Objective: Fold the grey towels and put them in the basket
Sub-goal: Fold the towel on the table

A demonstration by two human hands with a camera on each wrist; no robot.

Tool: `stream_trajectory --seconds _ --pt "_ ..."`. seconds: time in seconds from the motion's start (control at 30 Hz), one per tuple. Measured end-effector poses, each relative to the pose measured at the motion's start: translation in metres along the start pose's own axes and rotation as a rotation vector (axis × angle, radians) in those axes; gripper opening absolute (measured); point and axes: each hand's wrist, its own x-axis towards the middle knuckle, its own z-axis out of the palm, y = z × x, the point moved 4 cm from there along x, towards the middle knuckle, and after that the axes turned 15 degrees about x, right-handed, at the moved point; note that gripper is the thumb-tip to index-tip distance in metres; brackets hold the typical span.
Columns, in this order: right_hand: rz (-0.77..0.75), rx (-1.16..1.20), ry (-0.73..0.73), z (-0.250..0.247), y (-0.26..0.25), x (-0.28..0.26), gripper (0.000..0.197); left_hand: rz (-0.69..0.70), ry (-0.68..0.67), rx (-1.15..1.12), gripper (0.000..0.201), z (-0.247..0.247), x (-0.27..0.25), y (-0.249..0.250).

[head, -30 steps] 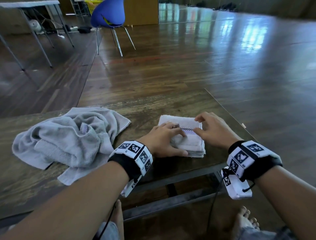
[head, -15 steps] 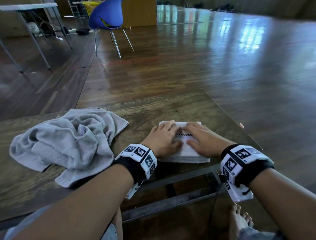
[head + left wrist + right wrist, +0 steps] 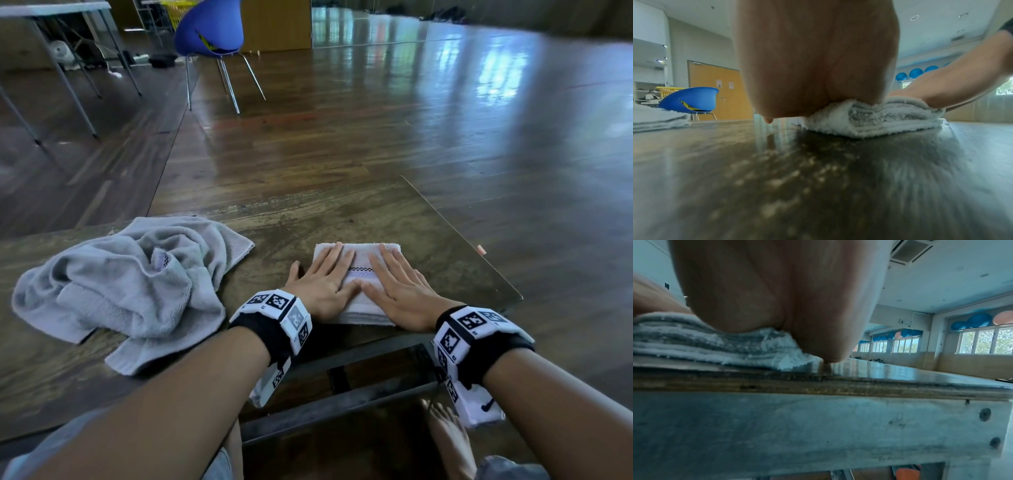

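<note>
A small folded grey towel [image 3: 359,274] lies near the front right of the wooden table [image 3: 308,219]. My left hand [image 3: 325,274] lies flat on its left half with straight fingers. My right hand [image 3: 397,277] presses flat on its right half. The left wrist view shows the towel's stacked layers [image 3: 879,118] squashed under my palm [image 3: 813,65]. In the right wrist view the same folded towel [image 3: 715,345] sits at the table's front edge under my right palm [image 3: 777,288]. A crumpled grey towel [image 3: 130,284] lies in a heap to the left. A yellow basket [image 3: 178,10] shows far back behind the chair.
A blue chair [image 3: 209,31] stands on the wooden floor beyond the table. A white folding table [image 3: 51,10] is at the far left. The table's right edge [image 3: 462,240] runs close to the folded towel. My bare foot [image 3: 448,442] is under the table.
Both hands went from curled fingers handling the towel's top fold to lying flat side by side on it, pressing it down. The crumpled towel stayed put.
</note>
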Motion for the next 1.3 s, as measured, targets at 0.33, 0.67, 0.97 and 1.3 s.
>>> stream_trajectory --seconds 0.33,0.67,0.97,1.3 --pt "0.12 0.033 -0.033 -0.005 0.007 -0.003 0.073 -0.052 -0.041 0.021 0.066 -0.008 -0.004 -0.001" --pt "0.139 0.065 -0.016 -0.005 0.007 -0.002 0.072 -0.521 0.043 -0.067 0.088 -0.023 -0.009 -0.008" --pt "0.059 0.297 0.123 -0.011 -0.003 -0.011 0.073 -0.38 0.314 -0.522 0.035 -0.049 -0.03 0.008" --pt "-0.081 0.96 0.41 -0.052 -0.084 -0.039 0.066 -0.174 0.623 -0.929 0.023 -0.122 -0.137 0.012"
